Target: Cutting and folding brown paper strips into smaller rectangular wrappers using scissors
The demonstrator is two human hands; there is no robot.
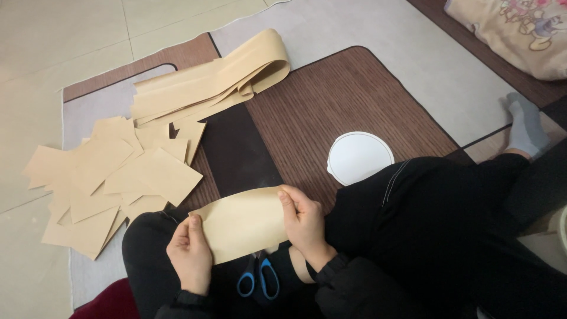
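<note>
Person sits on floor w/ legs crossed, both hands up front holding one tan rectangular paper sheet [245, 223] over the lap. Left hand [190, 253] pinches the sheet's left end, thumb on top, fingers curled under; right hand [304, 223] grips the right edge, thumb & fingers clamped on the paper, sheet slightly bowed btwn them. Progress, judging by what lies about: a loose heap of cut tan paper rectangles [112, 180] already sits to the left on the mat/floor, approx a dozen or more overlapping, so a good share of the cutting looks done. What's left: a long folded tan paper strip [218, 80] lies farther out, uncut, so plenty of stock remains. Blue-handled scissors [258, 279] rest on the lap just below the held sheet, not in either hand. Containers: only a white round lid or shallow dish [359, 157] on the brown woven mat [354, 94], beside the right knee; looks empty, can't tell if it has depth.
</note>
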